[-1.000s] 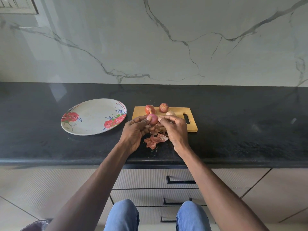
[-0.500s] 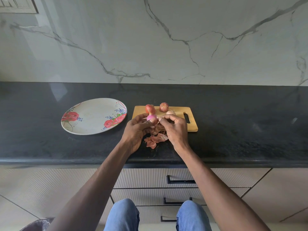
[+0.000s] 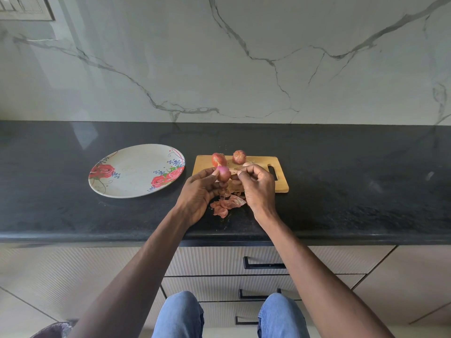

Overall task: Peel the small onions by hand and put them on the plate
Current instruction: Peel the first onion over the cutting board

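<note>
The small rectangular wooden cutting board (image 3: 258, 164) with a slot handle at its right end lies on the black speckled stone countertop (image 3: 353, 191) and serves as the landmark here. Over its near left corner, the left hand (image 3: 200, 191) grips a small, partly peeled pinkish onion (image 3: 223, 173), with the fingers and thumb curled round it. Just right of that onion, above the board's near edge, the right hand (image 3: 258, 185) has its fingers curled with the fingertips drawn together; whether they pinch a strip of skin cannot be made out. Two small unpeeled reddish onions sit at the board's far edge, one at the far left (image 3: 218, 159) and another (image 3: 239, 157) just right of it. A paler onion (image 3: 246, 164) shows partly behind the right hand. A heap of loose pinkish onion skins (image 3: 225, 203) lies on the countertop just in front of the board, between the two hands. The round cream plate with red roses (image 3: 136, 170) rests left of the board, near it but not touching.
</note>
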